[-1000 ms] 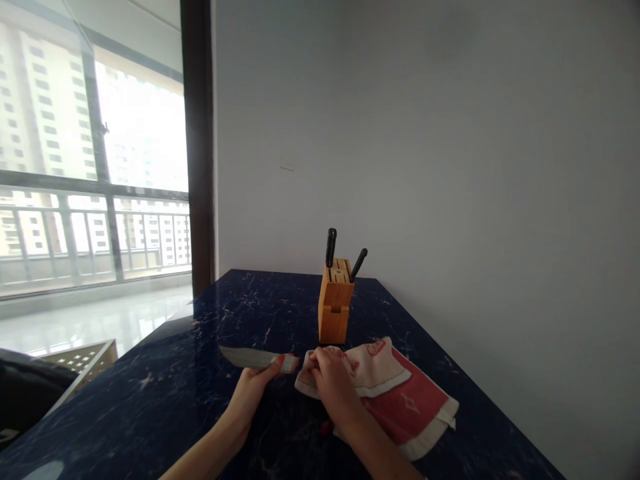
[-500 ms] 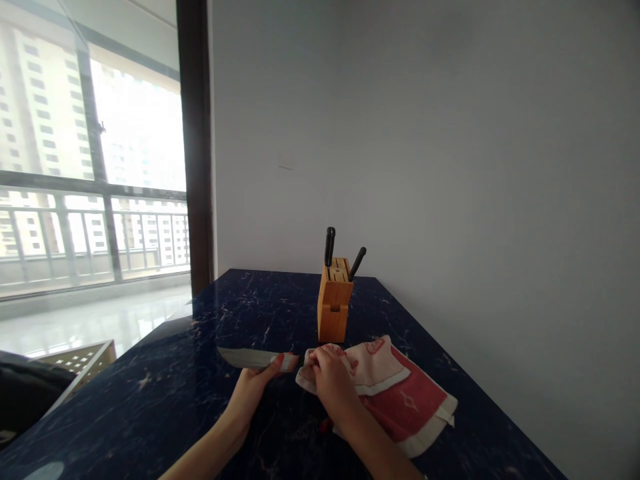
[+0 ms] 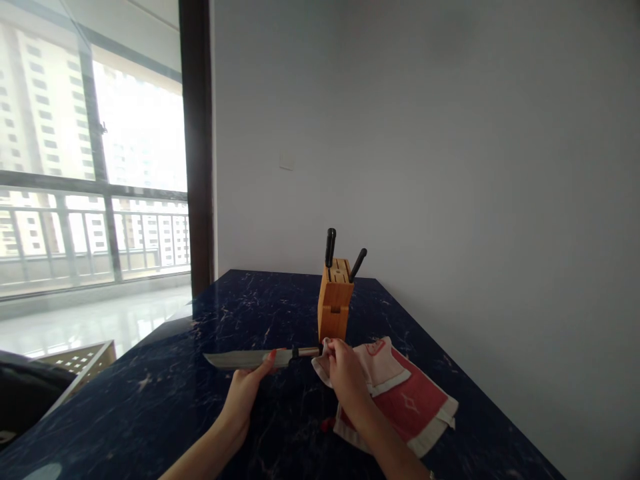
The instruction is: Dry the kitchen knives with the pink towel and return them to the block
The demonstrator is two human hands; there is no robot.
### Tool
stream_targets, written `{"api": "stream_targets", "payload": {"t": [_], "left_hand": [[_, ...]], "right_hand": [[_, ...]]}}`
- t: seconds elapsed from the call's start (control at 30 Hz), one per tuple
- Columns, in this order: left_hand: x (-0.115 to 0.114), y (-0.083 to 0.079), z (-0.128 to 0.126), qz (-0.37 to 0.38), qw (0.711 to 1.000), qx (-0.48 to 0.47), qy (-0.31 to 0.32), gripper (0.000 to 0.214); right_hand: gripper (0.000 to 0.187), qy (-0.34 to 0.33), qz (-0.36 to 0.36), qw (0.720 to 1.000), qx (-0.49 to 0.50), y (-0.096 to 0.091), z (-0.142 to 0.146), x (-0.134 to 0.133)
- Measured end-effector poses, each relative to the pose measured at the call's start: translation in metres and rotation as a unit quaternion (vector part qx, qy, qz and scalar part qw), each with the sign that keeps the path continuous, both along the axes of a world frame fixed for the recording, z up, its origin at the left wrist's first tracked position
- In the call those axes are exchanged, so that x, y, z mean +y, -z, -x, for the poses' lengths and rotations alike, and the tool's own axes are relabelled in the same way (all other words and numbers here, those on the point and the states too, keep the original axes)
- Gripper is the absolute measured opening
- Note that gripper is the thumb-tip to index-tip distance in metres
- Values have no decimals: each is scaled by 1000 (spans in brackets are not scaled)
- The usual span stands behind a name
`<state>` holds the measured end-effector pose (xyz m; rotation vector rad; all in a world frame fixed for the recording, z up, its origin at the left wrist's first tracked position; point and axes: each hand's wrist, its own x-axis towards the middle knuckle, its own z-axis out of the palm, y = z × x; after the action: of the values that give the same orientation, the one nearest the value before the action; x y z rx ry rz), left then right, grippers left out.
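A knife [image 3: 240,360] lies level above the table, its blade pointing left and its handle right. My left hand [image 3: 247,393] is closed on the blade near the handle, the thumb on top. In my right hand [image 3: 345,373] a corner of a red and white towel [image 3: 417,410] is pinched, at the butt end of the knife's handle; whether the cloth touches the handle there I cannot tell. The rest of the towel spreads over the table to the right. Just beyond my hands a wooden knife block [image 3: 336,310] stands upright, with black-handled knives [image 3: 331,247] in it.
The dark blue marbled table [image 3: 260,300] stretches to a grey wall [image 3: 450,167]. A light box with a perforated side [image 3: 83,360] stands off the table's left edge. Further left is a large window [image 3: 140,133]. A small red thing [image 3: 327,425] lies by the towel.
My right hand has moved right and slightly up with the towel corner, baring the knife's handle. The knife has shifted a little left in my left hand.
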<state>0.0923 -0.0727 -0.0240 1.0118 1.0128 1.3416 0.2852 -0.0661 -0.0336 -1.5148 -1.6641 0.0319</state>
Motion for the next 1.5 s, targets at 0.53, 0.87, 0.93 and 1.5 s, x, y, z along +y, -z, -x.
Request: {"api": "stream_targets", "payload": {"t": [0.53,0.87,0.93,1.5], "left_hand": [[-3,-4,-2,1,1000,14,-10,42],[0,2,-9,-79,993,43,77,38],[2,4,-9,-85,992,45,88,38],[11,14,-9,-105,987,66,102,37]], "right_hand": [[21,25,53,998,-26,-20,9,-13],[21,-23,29,999,-22,-12,21,-16],[21,-35,30,999,-10,-12,22,-16],[16,-63,19,998,3,-12,30,-21]]}}
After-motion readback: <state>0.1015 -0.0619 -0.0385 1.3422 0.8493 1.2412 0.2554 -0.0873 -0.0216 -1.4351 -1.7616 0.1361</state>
